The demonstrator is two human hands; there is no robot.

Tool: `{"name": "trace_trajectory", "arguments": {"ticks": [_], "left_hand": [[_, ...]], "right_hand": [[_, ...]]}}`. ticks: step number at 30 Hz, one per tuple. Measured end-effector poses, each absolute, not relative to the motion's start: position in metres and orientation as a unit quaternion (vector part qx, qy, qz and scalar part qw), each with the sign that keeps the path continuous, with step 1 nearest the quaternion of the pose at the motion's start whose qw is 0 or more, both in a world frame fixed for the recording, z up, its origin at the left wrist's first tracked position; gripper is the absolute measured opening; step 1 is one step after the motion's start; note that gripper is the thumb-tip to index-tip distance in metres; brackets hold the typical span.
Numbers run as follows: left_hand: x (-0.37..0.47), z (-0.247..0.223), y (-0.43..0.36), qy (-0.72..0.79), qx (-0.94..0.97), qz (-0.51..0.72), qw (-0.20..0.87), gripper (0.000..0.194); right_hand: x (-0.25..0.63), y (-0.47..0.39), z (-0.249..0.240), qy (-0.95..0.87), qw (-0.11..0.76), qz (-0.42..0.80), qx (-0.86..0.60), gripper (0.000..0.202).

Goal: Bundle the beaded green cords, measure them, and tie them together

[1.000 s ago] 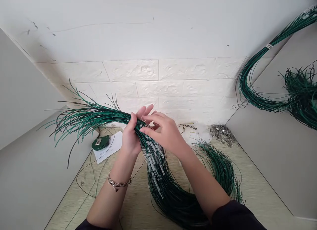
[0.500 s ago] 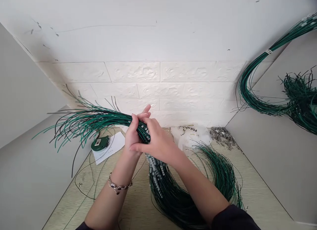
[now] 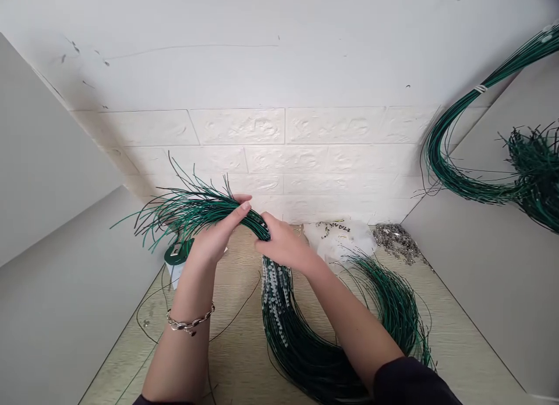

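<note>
A thick bundle of green and black wires with white markings along part of it curves up from the table. My right hand is closed around the bundle just above the white-marked stretch. Further along, my left hand wraps the same bundle, its thumb on top and its other fingers mostly hidden behind. Beyond my left hand the loose wire ends fan out to the left. A bracelet hangs on my left wrist.
A green tape measure rests on white paper at left. Behind stand a clear plastic bag and a pile of small metal parts. Another tied wire bundle hangs at right, before a white brick-pattern wall.
My left hand has slid left along the bundle, away from my right hand, which keeps its hold. The fanned wire ends are gathered closer and now partly cover the tape measure and paper.
</note>
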State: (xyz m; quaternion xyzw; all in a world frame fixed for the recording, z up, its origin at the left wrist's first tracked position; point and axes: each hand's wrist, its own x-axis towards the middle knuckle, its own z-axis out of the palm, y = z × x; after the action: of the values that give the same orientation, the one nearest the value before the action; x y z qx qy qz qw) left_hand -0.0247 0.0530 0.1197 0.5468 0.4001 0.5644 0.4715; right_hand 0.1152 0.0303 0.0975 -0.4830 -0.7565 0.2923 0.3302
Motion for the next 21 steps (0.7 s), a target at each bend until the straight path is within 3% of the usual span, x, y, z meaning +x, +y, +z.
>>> {"name": "trace_trajectory", "arguments": {"ticks": [4,11,14,18,21], "left_hand": [[-0.024,0.118,0.054,0.371,0.544,0.576,0.485,0.023],[-0.005,0.119,0.049,0.246,0.441,0.615,0.606,0.034],[0.002,0.122,0.045,0.224,0.407,0.629,0.623,0.037],[0.011,0.122,0.040,0.212,0.404,0.659,0.597,0.041],[0.016,0.120,0.035,0.220,0.419,0.657,0.587,0.042]], "right_hand": [[0.117,0.032,0.097,-0.770,0.316,0.296,-0.469,0.018],[0.125,0.025,0.107,-0.789,0.296,0.326,-0.428,0.027],[0.123,0.022,0.111,-0.761,0.379,0.298,-0.434,0.040],[0.114,0.021,0.111,-0.708,0.521,0.178,-0.442,0.030],[0.109,0.020,0.111,-0.721,0.541,0.105,-0.421,0.021]]}}
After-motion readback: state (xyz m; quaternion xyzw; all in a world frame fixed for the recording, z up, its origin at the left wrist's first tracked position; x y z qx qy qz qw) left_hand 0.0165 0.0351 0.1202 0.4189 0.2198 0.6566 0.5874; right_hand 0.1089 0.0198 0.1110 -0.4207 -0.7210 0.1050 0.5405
